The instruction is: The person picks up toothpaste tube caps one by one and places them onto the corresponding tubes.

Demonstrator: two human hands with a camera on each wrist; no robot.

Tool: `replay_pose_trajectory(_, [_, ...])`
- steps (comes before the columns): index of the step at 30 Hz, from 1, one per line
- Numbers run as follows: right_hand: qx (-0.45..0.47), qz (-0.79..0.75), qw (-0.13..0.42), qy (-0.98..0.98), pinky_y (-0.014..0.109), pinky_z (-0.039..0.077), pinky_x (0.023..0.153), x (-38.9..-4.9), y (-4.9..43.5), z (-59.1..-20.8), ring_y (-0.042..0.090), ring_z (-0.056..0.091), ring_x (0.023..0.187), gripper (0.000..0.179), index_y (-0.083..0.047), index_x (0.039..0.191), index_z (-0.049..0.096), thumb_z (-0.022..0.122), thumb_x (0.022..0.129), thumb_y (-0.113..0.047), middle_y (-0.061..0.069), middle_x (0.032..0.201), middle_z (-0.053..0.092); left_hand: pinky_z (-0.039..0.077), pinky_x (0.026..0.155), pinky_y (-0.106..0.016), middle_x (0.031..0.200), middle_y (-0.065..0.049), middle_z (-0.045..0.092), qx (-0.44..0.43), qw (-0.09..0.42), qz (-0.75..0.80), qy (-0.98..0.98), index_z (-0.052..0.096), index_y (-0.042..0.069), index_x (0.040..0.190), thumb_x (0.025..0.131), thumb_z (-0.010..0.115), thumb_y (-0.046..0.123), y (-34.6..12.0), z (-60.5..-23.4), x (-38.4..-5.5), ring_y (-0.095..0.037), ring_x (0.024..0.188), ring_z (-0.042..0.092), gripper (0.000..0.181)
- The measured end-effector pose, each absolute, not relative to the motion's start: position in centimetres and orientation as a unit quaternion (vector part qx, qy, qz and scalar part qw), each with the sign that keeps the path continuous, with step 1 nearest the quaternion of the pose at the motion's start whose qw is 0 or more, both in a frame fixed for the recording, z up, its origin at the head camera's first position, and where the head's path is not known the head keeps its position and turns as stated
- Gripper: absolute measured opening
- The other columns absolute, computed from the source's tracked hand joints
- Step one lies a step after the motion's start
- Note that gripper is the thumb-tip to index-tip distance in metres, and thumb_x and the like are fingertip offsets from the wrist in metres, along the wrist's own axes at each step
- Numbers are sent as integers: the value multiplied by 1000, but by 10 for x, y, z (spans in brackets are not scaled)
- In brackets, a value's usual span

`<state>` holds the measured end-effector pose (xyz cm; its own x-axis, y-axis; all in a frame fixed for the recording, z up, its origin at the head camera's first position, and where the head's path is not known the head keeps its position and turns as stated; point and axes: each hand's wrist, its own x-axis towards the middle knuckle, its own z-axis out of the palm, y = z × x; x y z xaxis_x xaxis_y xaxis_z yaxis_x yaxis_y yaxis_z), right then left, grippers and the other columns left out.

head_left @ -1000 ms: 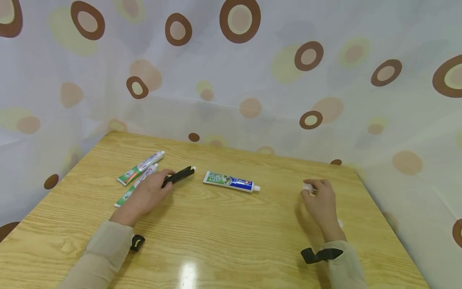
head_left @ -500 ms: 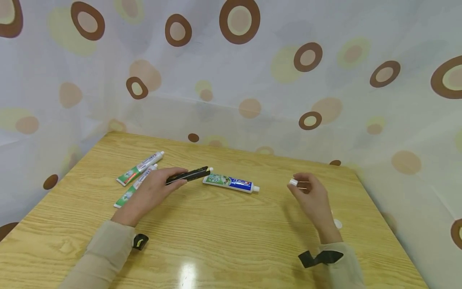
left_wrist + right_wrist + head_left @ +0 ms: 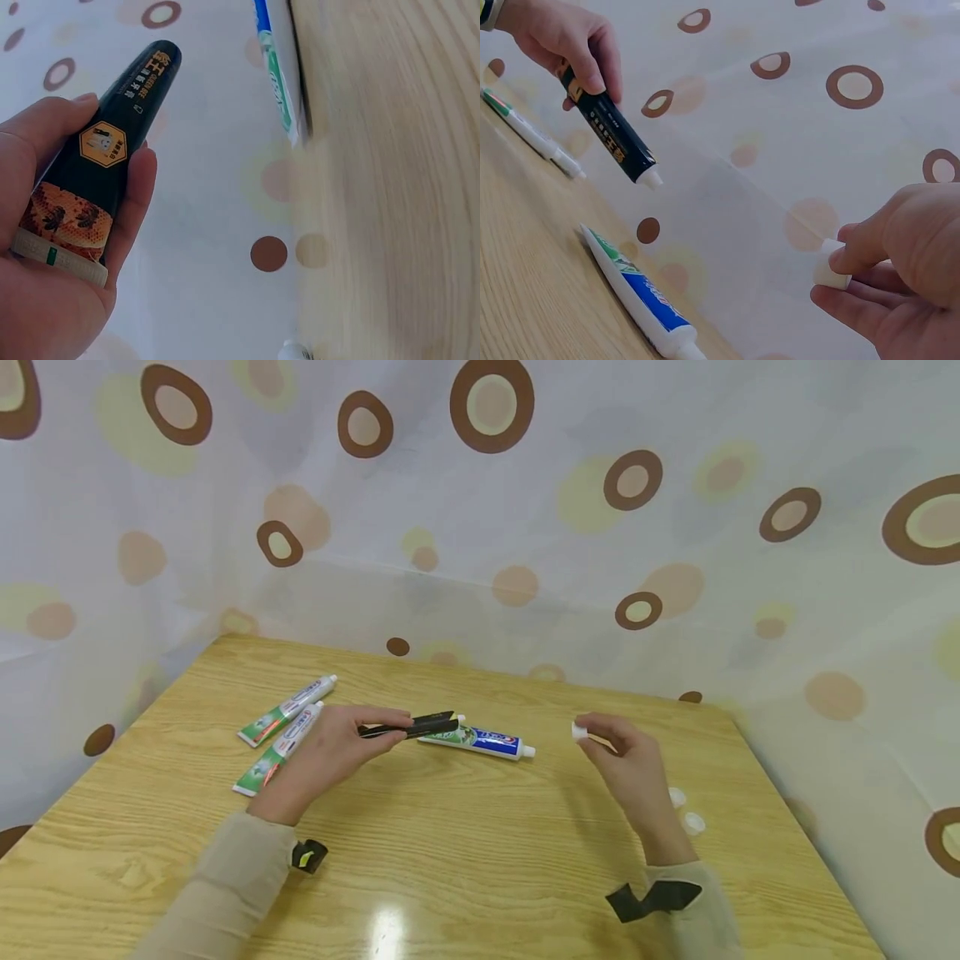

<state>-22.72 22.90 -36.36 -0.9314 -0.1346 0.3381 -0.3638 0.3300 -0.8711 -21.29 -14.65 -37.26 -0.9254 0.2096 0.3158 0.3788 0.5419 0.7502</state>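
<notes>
My left hand (image 3: 330,756) grips a black toothpaste tube (image 3: 433,725) above the table, its white nozzle bare and pointing right. In the left wrist view, the tube's (image 3: 112,142) crimped end lies near my palm, with thumb and fingers along its sides. Thumb and fingertips of my right hand (image 3: 630,777) pinch a small white cap (image 3: 829,266), held up apart from the tube. On the table between my hands lies a blue-and-green toothpaste tube (image 3: 495,743); the black tube partly covers its left end in the head view.
Left of my left hand lie two green-and-white toothpaste tubes (image 3: 292,706), one partly behind the hand. Two white caps (image 3: 693,823) rest on the wooden table (image 3: 465,852) beside my right wrist. A patterned curtain (image 3: 450,527) stands behind the table.
My left hand has raised the black tube and moved it right. The right hand has carried the white cap left, closer to the tube. Both caps beside the right wrist now show.
</notes>
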Motion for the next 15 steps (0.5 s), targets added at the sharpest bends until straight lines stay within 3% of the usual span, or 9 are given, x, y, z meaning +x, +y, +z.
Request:
replay_pose_trajectory(9, [181,574,69,-796,20,54,89,-222,208,-358,6,64,109,27,1,121,65,67,94,-4,15,124,64,57,76,-23,120,0,73,-208,54,-518,-828,79,23,107,89,75,14,-127,-366,-215,-18,111,69,20])
replay_pose_trajectory(15, [188,573,54,-796,20,54,89,-219,195,-355,8,65,107,27,-2,119,66,68,94,-8,15,122,64,56,79,-23,119,7,73,-219,38,-524,-823,79,27,104,89,76,19,-116,-360,-216,-14,116,66,18])
